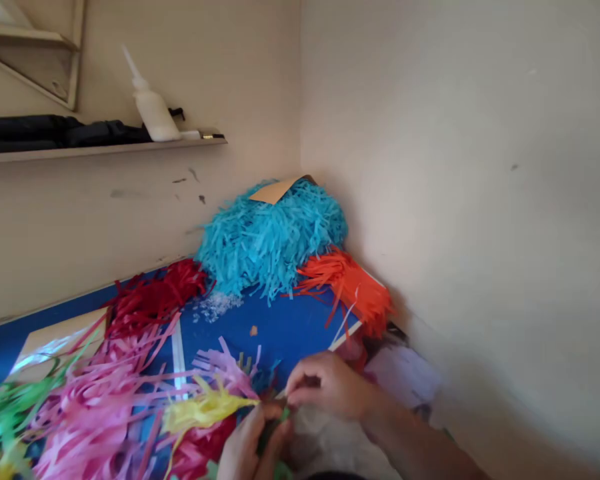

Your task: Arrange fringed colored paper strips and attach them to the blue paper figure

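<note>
My left hand (253, 443) is at the bottom centre, its thumb and fingers closed on a bit of green tissue paper (285, 414). Close against it, my right hand (330, 385) has its fingertips pinched together; what lies between them is too small to make out. Left of the fingers, a yellow fringed paper tassel (200, 408) has its narrow end by my left fingertips. A lilac paper tassel (225, 368) spreads behind it, and a crimson paper tassel (200, 453) lies below.
Pink fringed paper (95, 407), green strips (25, 400), and a dark red bundle (160, 290) cover the left of the blue table (280, 327). A big turquoise fringe pile (275, 233) fills the corner, beside orange fringe (355, 287). A white glue bottle (155, 113) stands on the wall shelf (105, 148).
</note>
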The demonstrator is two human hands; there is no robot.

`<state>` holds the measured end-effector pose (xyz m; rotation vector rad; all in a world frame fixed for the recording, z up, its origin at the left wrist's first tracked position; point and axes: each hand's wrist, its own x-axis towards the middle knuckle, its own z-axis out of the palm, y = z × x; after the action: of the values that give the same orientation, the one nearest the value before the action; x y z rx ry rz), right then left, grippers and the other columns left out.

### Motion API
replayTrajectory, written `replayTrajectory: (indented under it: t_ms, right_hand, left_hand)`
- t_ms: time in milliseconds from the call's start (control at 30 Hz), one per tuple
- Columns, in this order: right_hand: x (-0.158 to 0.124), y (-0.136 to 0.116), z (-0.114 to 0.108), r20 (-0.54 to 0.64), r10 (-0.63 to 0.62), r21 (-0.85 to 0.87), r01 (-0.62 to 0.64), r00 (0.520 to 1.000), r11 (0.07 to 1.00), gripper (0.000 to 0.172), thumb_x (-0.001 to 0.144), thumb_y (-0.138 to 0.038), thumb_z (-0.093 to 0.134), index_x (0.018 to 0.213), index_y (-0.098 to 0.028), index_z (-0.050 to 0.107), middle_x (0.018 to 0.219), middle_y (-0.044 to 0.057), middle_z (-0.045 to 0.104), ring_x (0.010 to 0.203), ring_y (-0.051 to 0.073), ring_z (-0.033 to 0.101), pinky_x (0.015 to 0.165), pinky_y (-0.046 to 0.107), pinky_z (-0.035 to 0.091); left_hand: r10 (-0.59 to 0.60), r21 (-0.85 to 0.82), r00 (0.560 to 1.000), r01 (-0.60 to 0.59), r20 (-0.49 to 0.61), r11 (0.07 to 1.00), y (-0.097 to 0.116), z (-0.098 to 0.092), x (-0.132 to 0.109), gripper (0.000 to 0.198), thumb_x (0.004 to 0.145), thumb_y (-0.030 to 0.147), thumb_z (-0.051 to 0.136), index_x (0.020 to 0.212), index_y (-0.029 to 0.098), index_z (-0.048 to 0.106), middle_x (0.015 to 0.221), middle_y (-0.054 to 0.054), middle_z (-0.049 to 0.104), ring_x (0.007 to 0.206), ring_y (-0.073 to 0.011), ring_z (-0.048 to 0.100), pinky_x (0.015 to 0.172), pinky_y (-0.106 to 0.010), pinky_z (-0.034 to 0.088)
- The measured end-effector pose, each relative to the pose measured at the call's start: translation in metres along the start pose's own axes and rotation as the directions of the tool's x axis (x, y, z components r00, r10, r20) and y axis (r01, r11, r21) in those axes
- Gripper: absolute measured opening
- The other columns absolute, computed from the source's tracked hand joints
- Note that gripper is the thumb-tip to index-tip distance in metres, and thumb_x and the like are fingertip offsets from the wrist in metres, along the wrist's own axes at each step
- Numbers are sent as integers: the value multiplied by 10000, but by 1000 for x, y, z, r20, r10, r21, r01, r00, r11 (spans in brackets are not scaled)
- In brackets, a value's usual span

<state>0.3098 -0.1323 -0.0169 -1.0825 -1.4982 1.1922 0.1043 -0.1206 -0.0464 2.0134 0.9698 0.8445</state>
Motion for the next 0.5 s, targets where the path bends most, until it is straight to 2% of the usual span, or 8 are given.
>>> replayTrajectory:
  t_ms: [67, 100, 133, 200, 300, 367, 433, 500]
  right_hand:
    - [-17, 2, -23, -34, 119, 261, -106, 992, 959, 222, 718, -378, 793, 705, -165, 730, 581, -1, 672, 437, 82, 492, 423, 181, 351]
    - [-27, 1, -36, -43, 135, 385, -108, 990, 916, 239, 680, -388, 820, 659, -173, 718, 527, -20, 643, 377, 60, 420, 376, 169, 293]
    - [-38, 0, -51, -75, 122, 499, -69, 990, 864, 248, 651, -398, 839, 630, -189, 706, 498, -40, 623, 341, 41, 360, 348, 158, 248]
    - [-62, -9, -77, -243, 56, 647, 119, 968, 753, 223, 646, -408, 841, 646, -235, 700, 512, -78, 620, 330, 22, 341, 332, 131, 233]
    - [-97, -27, -107, -550, 0, 643, 423, 835, 638, 25, 783, -306, 737, 796, -309, 717, 671, -98, 690, 460, 21, 533, 384, 99, 362]
    - [-117, -36, -120, -698, -16, 579, 578, 716, 576, 139, 828, -197, 665, 879, -318, 712, 809, -103, 732, 613, 17, 638, 476, 90, 465]
    - [-133, -39, -130, -786, -38, 518, 690, 617, 505, 199, 798, -133, 683, 907, -298, 704, 881, -117, 742, 688, 2, 665, 558, 71, 509]
    - [-146, -36, -137, -811, -69, 494, 744, 581, 450, 171, 751, -142, 755, 866, -256, 698, 798, -118, 731, 624, -9, 645, 539, 54, 499]
  left_hand:
    - [-16, 59, 1000, 16, -3, 998, -3, 6, 1, 204, 844, 422, 616, 783, 239, 680, 693, -9, 720, 605, -160, 668, 579, -205, 531]
    - [-33, 74, 999, 35, -20, 997, -6, 8, 1, 215, 834, 433, 621, 774, 236, 683, 674, -1, 713, 593, -161, 661, 568, -210, 523]
    - [-57, 79, 997, 60, -42, 995, -9, 9, 0, 238, 827, 453, 617, 768, 232, 684, 665, 1, 708, 584, -165, 655, 555, -217, 515]
    - [-111, 84, 990, 118, -83, 989, -16, 12, -1, 291, 819, 496, 599, 768, 222, 685, 638, 5, 691, 566, -170, 637, 537, -231, 500]
    - [-156, 127, 976, 176, -155, 976, -21, 11, -1, 346, 786, 548, 594, 780, 215, 686, 624, 8, 673, 565, -176, 619, 544, -250, 484]
    - [-166, 179, 968, 200, -186, 963, -20, 6, -1, 368, 775, 569, 584, 784, 216, 685, 612, 13, 659, 556, -173, 601, 543, -255, 464]
    - [-182, 211, 962, 225, -203, 951, -17, -1, 0, 384, 776, 584, 566, 786, 219, 684, 598, 18, 648, 554, -173, 598, 543, -258, 451]
    - [-205, 216, 957, 249, -206, 944, -13, -10, 1, 399, 771, 598, 556, 793, 220, 683, 595, 19, 649, 564, -178, 609, 554, -262, 451]
